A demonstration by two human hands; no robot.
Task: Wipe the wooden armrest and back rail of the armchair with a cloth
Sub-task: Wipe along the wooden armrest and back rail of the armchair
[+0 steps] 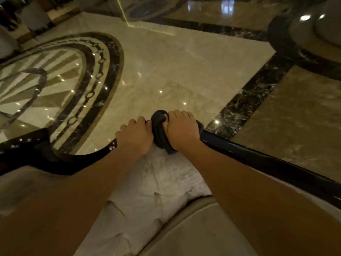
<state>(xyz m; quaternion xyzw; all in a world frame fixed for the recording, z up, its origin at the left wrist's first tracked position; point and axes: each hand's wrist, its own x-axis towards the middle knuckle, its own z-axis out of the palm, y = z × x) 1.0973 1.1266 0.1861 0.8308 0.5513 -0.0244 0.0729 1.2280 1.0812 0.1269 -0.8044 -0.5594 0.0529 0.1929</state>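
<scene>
Right hand (pixel 181 129): fingers curled over a bunched dark cloth (pixel 160 132), pressing it onto the top of the glossy dark wooden rail (pixel 258 159); closed around the cloth.
Left hand (pixel 135 137): just left of the cloth, touching it, folded over the same rail; whether it holds any cloth cannot be told.
Cloth: soft, light, wadded thick; judged easy to squeeze and best gripped wrapped around the rail. Lies under and between the hands, at the rail's far crest.
Rail: stiff, lacquered, likely slippery; runs near-right from the right hand and curves left toward a broader dark wooden section (pixel 27 154).
Upholstery: pale tufted back cushion (pixel 156 182) below the hands, nearer.
Floor: polished marble (pixel 166 67) beyond.
</scene>
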